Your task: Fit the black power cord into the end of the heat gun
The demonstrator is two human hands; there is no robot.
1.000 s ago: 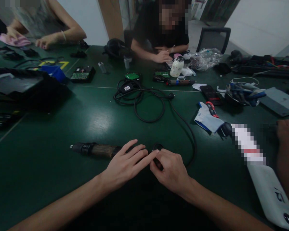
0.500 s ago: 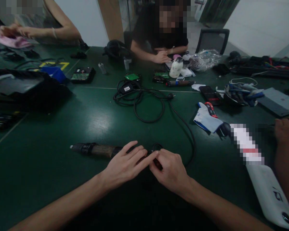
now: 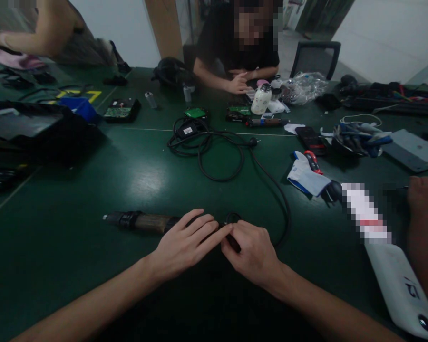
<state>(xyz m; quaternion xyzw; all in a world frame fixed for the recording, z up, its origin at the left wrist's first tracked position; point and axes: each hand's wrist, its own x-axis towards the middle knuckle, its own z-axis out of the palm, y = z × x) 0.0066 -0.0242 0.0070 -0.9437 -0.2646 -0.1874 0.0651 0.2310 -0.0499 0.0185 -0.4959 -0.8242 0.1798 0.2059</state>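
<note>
A long dark electric screwdriver lies on the green table, its metal tip pointing left. My left hand rests over its right part, palm down, with the thumb held apart and the fingers curved around the body. At the tool's right end, my right hand is closed, thumb and fingers pinched together on something dark that is mostly hidden. Both hands touch near the fingertips. A black cable runs from behind my right hand up to a coil with an adapter.
White glove, phone and white device lie to the right. Another screwdriver, circuit boards and a bottle stand or lie farther back. People sit across the table; another person's hand is at the right edge.
The person at the upper left has moved their arms leftward. My own hands and the screwdriver look nearly unchanged.
</note>
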